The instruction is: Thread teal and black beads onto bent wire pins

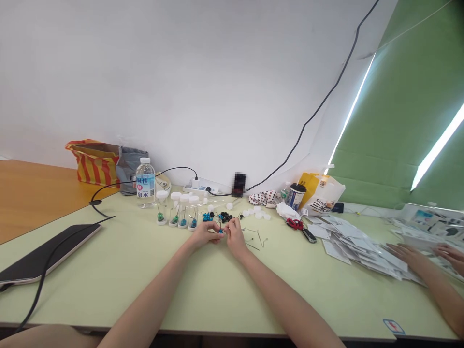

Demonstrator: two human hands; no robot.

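My left hand [205,234] and my right hand [235,235] meet over the pale green table [119,270], fingertips pinched together on a small blue bead-like piece [220,231]. Just beyond the hands lie several blue beads [207,217] and black beads [225,217]. Thin metal pins [258,239] lie to the right of my right hand. Several clear tubes with white caps [184,210] stand upright to the left, holding green and blue bits.
A water bottle [145,183], striped bag [93,162], power strip [197,187], red scissors [295,224], cup [295,195] and yellow-white bag [321,192] line the back. A dark tablet [43,252] with cable lies left. Another person's hands [415,256] rest on paper packets [357,247] at right.
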